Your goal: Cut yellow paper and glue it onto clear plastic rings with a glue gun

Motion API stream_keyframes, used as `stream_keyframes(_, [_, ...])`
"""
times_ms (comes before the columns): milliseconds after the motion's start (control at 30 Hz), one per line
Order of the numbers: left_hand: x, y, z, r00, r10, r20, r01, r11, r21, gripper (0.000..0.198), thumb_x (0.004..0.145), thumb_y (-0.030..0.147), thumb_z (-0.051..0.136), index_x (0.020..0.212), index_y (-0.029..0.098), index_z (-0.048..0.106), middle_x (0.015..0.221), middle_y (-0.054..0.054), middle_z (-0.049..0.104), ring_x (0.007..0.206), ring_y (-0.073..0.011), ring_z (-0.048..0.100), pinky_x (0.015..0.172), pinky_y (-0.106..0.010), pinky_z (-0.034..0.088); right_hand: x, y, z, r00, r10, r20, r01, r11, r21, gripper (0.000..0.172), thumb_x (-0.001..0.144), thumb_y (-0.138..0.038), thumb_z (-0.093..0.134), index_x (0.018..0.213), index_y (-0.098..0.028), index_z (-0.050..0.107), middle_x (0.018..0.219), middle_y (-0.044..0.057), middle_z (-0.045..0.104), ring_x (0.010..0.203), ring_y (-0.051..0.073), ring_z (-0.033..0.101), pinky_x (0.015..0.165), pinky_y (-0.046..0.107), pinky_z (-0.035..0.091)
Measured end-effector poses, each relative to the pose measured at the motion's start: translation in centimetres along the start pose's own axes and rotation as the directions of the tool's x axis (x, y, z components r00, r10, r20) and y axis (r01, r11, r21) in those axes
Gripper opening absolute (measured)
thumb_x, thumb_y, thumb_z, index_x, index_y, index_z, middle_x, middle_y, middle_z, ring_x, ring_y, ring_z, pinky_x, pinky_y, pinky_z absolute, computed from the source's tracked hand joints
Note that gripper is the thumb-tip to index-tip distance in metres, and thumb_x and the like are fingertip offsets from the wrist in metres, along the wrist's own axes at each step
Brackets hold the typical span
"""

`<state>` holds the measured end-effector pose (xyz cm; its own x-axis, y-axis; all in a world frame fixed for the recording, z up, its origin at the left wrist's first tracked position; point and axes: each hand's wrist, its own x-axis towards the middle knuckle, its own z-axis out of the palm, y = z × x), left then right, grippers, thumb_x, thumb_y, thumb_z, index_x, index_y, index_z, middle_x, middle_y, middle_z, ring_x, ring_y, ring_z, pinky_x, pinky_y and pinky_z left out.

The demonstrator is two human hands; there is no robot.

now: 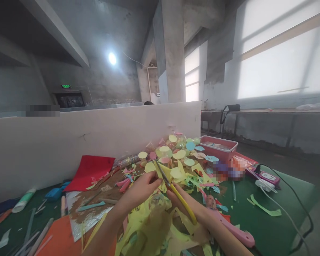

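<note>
Head view, looking forward and down over a green tabletop littered with paper offcuts. Clenching the fingers of the right hand around the yellow handles of the scissors, low and just right of centre, and pointing the thin grey blades up and away to the left, nearly together. Pinching a scrap of yellow paper with the fingers of the left hand, closing thumb and forefinger on it right beside the blades, and holding that scrap against the scissors above a heap of yellow trimmings. Facing, just beyond both hands, a pile of cut paper circles in yellow, pink, green and blue, with a pink tray standing to its right. Taking in, close by the right forearm, a pink-handled tool lying on the tabletop, and farther right a black cable curving over the green surface. Showing on the left a red sheet lying near a white partition board, an orange sheet at the bottom edge, and a green-and-white tube lying well apart from both hands.
</note>
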<state>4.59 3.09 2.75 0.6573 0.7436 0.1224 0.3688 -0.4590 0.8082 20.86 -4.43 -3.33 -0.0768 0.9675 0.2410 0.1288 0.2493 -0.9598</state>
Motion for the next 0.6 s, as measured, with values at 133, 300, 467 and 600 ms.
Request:
stream_keyframes(133, [0.0,0.3,0.6,0.999,-0.033,-0.034,0.033,0.999,0.028,0.022,0.080,0.038,0.048,0.081,0.019,0.059,0.070,0.002,0.055,0.063,-0.0153,0.047,0.057,-0.026,0.037,0.6,1.3,0.3,0.999,0.002,-0.034,-0.003,0.999,-0.039,0.041,0.081,-0.061,0.057,0.079,-0.022,0.048,0.064,-0.003,0.051,0.053,0.012,0.044,0.053,0.026,0.040])
stream_keyframes(300, [0.1,-0.3,0.4,0.998,-0.047,-0.042,0.049,0.998,0.040,0.024,0.080,0.043,0.051,0.070,0.021,0.050,0.064,0.004,0.046,0.061,-0.0142,0.045,0.055,-0.025,0.036,1.0,1.5,0.7,0.991,0.131,-0.004,-0.131,0.991,-0.030,0.042,0.088,-0.058,0.046,0.064,-0.023,0.040,0.039,-0.010,0.031,0.032,0.008,0.030,0.038,0.022,0.024])
stream_keyframes(467, [0.3,-1.3,-0.7,0.997,-0.061,-0.049,0.063,0.997,0.039,0.028,0.081,0.046,0.051,0.069,0.022,0.043,0.061,0.007,0.038,0.057,-0.0122,0.039,0.053,-0.024,0.033,0.7,0.7,0.5,0.986,0.154,-0.070,-0.154,0.988,-0.002,0.043,0.083,-0.060,0.052,0.063,-0.023,0.042,0.037,-0.009,0.035,0.031,0.008,0.032,0.036,0.022,0.024])
stream_keyframes(600, [0.2,-1.4,-1.0,0.996,-0.072,-0.052,0.074,0.997,0.035,0.029,0.081,0.047,0.050,0.069,0.022,0.042,0.060,0.007,0.037,0.054,-0.0113,0.036,0.050,-0.023,0.031,0.4,0.5,0.4,0.983,0.163,-0.079,-0.163,0.987,0.011,0.050,0.083,-0.067,0.046,0.060,-0.023,0.042,0.033,-0.009,0.035,0.026,0.008,0.030,0.032,0.021,0.024])
